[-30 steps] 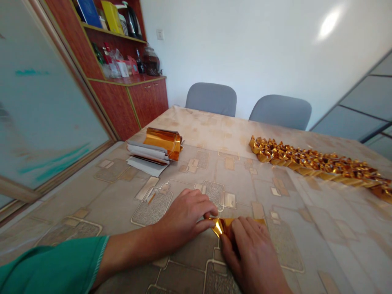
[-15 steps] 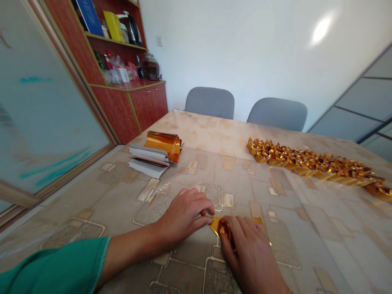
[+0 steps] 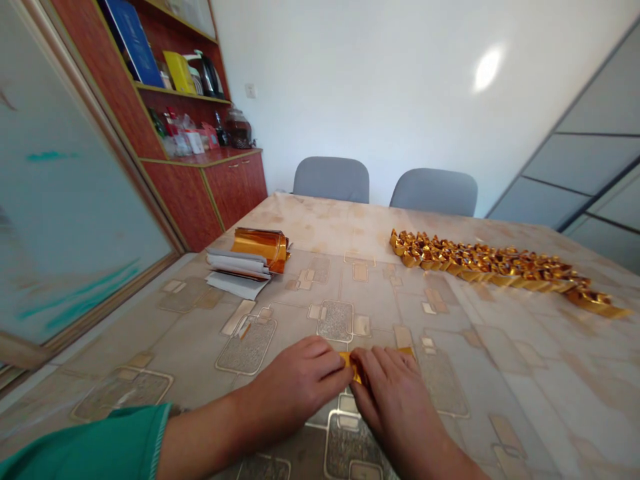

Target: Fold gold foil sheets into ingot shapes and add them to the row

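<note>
1. Both hands are closing in over the foil, covering more of it than in the earlier frame, and they are now nearly meeting.
2. Left hand [image 3: 297, 383], coming from a green short sleeve [image 3: 85, 447], is resting on the table with its fingers [image 3: 327, 360] curled together, their tips pressing near the foil. I cannot tell whether they are clamped on it.
3. Right hand [image 3: 395, 400] is lying over the foil at 12 o'clock, its fingers [image 3: 385, 363] side by side and angled down onto it.
4. A narrow strip of shiny gold foil [image 3: 350, 367] is lying flat on a beige patterned tablecloth [image 3: 310, 217], mostly hidden beneath the hands, with one end showing at each side of the right hand.
5. A curled amber-gold foil roll [image 3: 260, 245] is resting on a stack of white paper sheets [image 3: 235, 270] at 11 o'clock.
6. A long row of folded gold foil ingots [image 3: 480, 265] is stretching across the table at 1 o'clock.
7. Two grey upholstered chairs [image 3: 331, 180] are standing beyond the far table edge, and a red-brown wooden cabinet [image 3: 230, 187] is standing at 11 o'clock.
</note>
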